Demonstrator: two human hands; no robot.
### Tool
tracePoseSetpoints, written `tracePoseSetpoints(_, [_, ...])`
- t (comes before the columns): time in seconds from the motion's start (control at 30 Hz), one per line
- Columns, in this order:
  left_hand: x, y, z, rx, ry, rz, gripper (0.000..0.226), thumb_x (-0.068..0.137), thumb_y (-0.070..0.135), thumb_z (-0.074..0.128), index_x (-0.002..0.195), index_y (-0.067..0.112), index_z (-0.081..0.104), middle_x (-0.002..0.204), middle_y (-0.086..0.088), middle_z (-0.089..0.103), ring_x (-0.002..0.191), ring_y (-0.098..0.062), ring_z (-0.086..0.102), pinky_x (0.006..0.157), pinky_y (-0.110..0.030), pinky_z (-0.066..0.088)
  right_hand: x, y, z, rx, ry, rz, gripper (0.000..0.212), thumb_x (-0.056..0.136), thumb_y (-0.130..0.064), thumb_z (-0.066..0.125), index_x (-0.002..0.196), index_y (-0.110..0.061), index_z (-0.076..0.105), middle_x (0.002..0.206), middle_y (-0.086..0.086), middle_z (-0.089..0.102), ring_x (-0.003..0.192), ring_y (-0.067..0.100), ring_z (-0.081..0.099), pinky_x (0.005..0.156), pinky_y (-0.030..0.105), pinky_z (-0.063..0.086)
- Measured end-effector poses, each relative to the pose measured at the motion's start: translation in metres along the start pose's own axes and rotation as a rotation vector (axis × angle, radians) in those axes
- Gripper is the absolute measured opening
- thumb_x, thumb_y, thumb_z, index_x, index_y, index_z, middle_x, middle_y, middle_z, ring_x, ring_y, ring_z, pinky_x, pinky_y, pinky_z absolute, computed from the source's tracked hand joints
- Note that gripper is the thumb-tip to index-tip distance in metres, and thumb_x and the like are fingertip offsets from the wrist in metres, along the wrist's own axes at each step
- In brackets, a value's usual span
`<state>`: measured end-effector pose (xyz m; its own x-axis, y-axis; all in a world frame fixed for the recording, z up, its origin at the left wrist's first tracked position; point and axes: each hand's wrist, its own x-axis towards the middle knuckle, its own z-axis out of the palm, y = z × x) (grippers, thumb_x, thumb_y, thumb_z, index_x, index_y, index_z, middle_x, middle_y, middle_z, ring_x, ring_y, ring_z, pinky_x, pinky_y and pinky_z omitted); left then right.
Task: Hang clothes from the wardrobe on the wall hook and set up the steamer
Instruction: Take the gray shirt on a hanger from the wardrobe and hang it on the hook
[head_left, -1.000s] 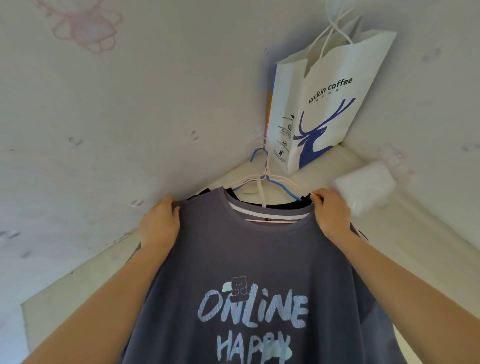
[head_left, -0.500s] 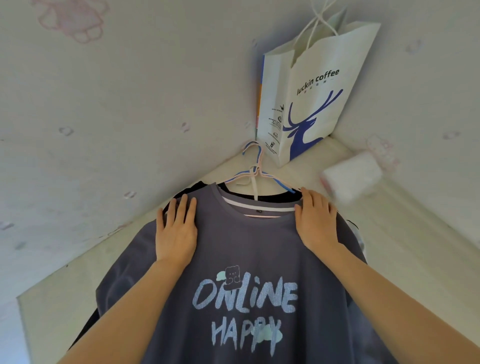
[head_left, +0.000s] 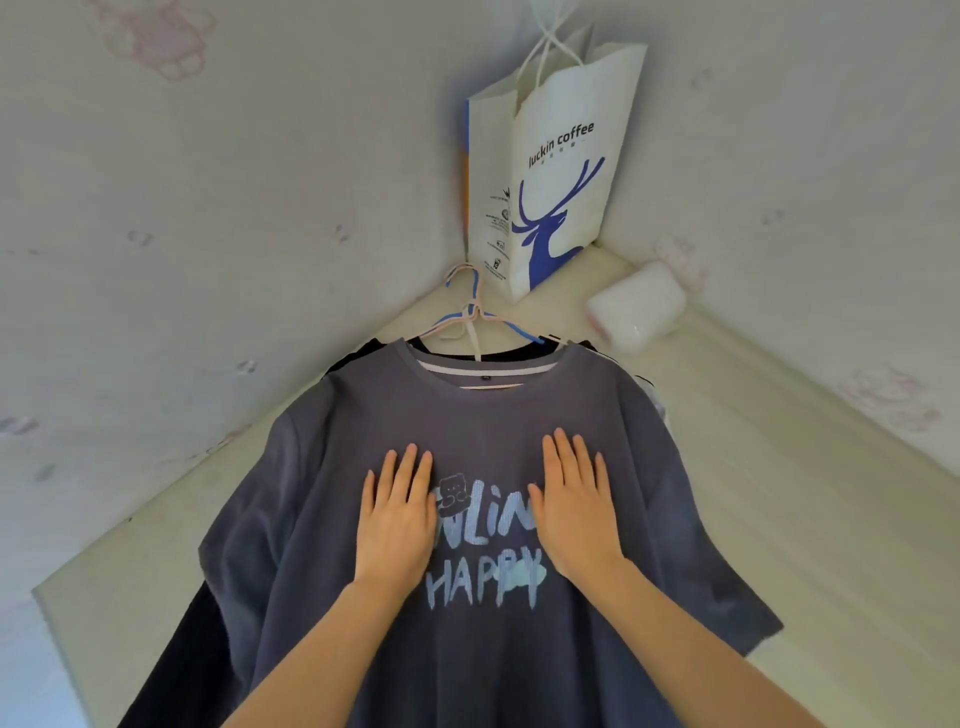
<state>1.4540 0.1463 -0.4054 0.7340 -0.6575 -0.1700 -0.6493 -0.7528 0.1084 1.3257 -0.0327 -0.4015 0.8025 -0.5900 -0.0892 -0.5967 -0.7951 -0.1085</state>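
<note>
A: Both hands are sliding down the T-shirt (head_left: 467, 431); a second ago they were pinching its shoulders, and half a second ago they were lying flat just under the collar. Now they are resting on the chest print.

B: Are they gripping anything?

A: No. The left hand (head_left: 397, 519) is lying flat, fingers together, pressing on the cloth over the start of the lettering. The right hand (head_left: 574, 512) is doing the same just beside it, covering the end of the top word. Neither one is clasping fabric.

B: And where is the shirt hanging?

A: Directly under both palms, and running up beyond the fingertips to the hangers (head_left: 470, 325). Their hooks are reaching up past the collar, though what they are catching on is too small to make out. Dark clothes (head_left: 171, 654) are peeking out behind the shirt, below and outside the left forearm.

B: What else is up there?

A: A paper bag (head_left: 561, 171) is hanging well beyond the fingertips, and a white roll (head_left: 636, 306) is lying above and outside the right hand.

B: So what does it mean?

A: I'm judging the hanging as done and the smoothing as underway. No steamer is showing, so setting it up is still waiting.
</note>
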Motion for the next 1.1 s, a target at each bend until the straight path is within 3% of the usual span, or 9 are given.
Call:
tracePoseSetpoints(0.13, [-0.041, 0.001, 0.003, -0.045, -0.029, 0.065, 0.056, 0.097, 0.036, 0.019, 0.141, 0.014, 0.046, 0.145, -0.008, 0.047, 0.135, -0.029, 0.042, 0.108, -0.049, 0.036, -0.054, -0.02, -0.004, 0.027, -0.037, 0.043, 0.061, 0.096, -0.037, 0.048, 0.146, -0.006, 0.034, 0.151, 0.013, 0.036, 0.14, 0.033, 0.031, 0.113, 0.046, 0.017])
tracePoseSetpoints(0.33, [-0.105, -0.004, 0.009, -0.078, -0.054, 0.183, 0.056, 0.091, 0.038, 0.028, 0.137, 0.016, 0.051, 0.142, -0.006, 0.051, 0.132, -0.026, 0.046, 0.106, -0.047, 0.035, -0.145, -0.04, -0.01, 0.037, -0.039, 0.186, 0.058, 0.092, -0.039, 0.039, 0.135, -0.003, 0.05, 0.135, 0.011, 0.056, 0.129, 0.03, 0.05, 0.104, 0.046, 0.041])
tracePoseSetpoints(0.43, [-0.136, -0.002, 0.006, -0.145, -0.094, 0.232, 0.051, 0.098, 0.033, 0.035, 0.146, 0.019, 0.036, 0.151, -0.001, 0.039, 0.141, -0.022, 0.033, 0.115, -0.044, 0.026, -0.192, -0.048, -0.014, 0.046, -0.044, 0.254, 0.06, 0.092, -0.042, 0.029, 0.134, -0.005, 0.052, 0.134, 0.01, 0.058, 0.129, 0.029, 0.05, 0.104, 0.045, 0.042])
tracePoseSetpoints(0.53, [-0.162, 0.002, 0.0, -0.291, -0.14, 0.226, 0.057, 0.099, 0.028, 0.042, 0.151, 0.018, 0.023, 0.155, 0.0, 0.03, 0.142, -0.018, 0.027, 0.119, -0.036, 0.02, -0.232, -0.052, -0.017, 0.064, -0.046, 0.277, 0.054, 0.096, -0.039, 0.044, 0.139, -0.007, 0.046, 0.141, 0.009, 0.051, 0.135, 0.03, 0.041, 0.109, 0.047, 0.035])
tracePoseSetpoints(0.67, [-0.191, 0.012, -0.009, -0.393, -0.123, 0.252, 0.057, 0.096, 0.019, 0.048, 0.15, 0.015, 0.027, 0.151, 0.0, 0.035, 0.138, -0.017, 0.033, 0.114, -0.03, 0.028, -0.277, -0.049, -0.016, 0.038, -0.06, 0.38, 0.056, 0.076, -0.041, 0.075, 0.119, -0.008, 0.065, 0.117, 0.007, 0.068, 0.116, 0.031, 0.061, 0.089, 0.043, 0.055])
tracePoseSetpoints(0.83, [-0.213, 0.031, -0.01, -0.337, -0.079, 0.469, 0.055, 0.094, 0.017, 0.054, 0.146, 0.014, 0.036, 0.146, -0.001, 0.042, 0.134, -0.019, 0.037, 0.11, -0.032, 0.036, -0.327, -0.045, -0.014, 0.048, -0.048, 0.509, 0.061, 0.057, -0.042, 0.087, 0.107, -0.01, 0.072, 0.105, 0.005, 0.072, 0.104, 0.029, 0.067, 0.079, 0.042, 0.058])
tracePoseSetpoints(0.93, [-0.226, 0.057, -0.012, -0.296, -0.065, 0.655, 0.054, 0.092, 0.017, 0.058, 0.143, 0.013, 0.04, 0.138, -0.003, 0.051, 0.128, -0.021, 0.045, 0.104, -0.033, 0.043, -0.364, -0.037, -0.013, 0.093, -0.078, 0.605, 0.064, 0.062, -0.042, 0.085, 0.114, -0.009, 0.068, 0.111, 0.006, 0.07, 0.111, 0.031, 0.064, 0.086, 0.041, 0.056])
tracePoseSetpoints(1.03, [-0.243, 0.086, -0.012, -0.303, -0.06, 0.802, 0.051, 0.092, 0.018, 0.059, 0.141, 0.013, 0.045, 0.13, -0.002, 0.056, 0.122, -0.018, 0.05, 0.095, -0.03, 0.049, -0.405, -0.035, -0.018, 0.117, -0.074, 0.664, 0.061, 0.084, -0.038, 0.067, 0.136, -0.011, 0.05, 0.134, 0.007, 0.056, 0.131, 0.034, 0.045, 0.107, 0.044, 0.039])
tracePoseSetpoints(1.1, [-0.259, 0.106, -0.012, -0.29, -0.057, 0.924, 0.05, 0.089, 0.017, 0.064, 0.136, 0.012, 0.05, 0.122, -0.003, 0.06, 0.114, -0.018, 0.056, 0.089, -0.03, 0.052, -0.434, -0.037, -0.032, 0.138, -0.014, 0.759, 0.057, 0.09, -0.038, 0.061, 0.14, -0.014, 0.044, 0.142, 0.007, 0.049, 0.136, 0.034, 0.038, 0.112, 0.044, 0.03])
